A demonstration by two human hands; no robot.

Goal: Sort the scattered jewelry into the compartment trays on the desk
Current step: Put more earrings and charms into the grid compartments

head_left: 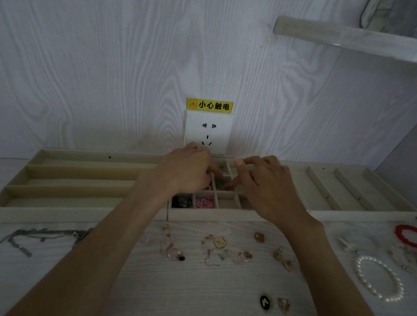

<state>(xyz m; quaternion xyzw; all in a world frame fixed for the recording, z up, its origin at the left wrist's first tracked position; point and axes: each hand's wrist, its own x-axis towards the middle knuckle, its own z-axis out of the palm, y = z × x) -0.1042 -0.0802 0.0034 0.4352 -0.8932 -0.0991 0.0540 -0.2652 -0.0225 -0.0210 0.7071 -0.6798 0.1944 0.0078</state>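
Observation:
My left hand (185, 171) and my right hand (267, 186) both reach over the middle tray (209, 215) of small square compartments. The left fingers curl down and pinch a small green piece (221, 168) at the tray's back. The right thumb and fingers bend over the compartments beside another green speck; whether they hold it is hidden. Front compartments hold pink pieces (204, 202) and black pieces (181, 202). Loose gold earrings, rings and a pendant (219, 242) lie scattered on the desk in front of the tray.
A long-slot tray (44, 214) lies to the left and another (351, 194) to the right. A grey chain (29, 236) is at front left; a pearl bracelet (379, 278) and a red bracelet (413, 237) at right. A wall socket (207, 132) sits behind the hands.

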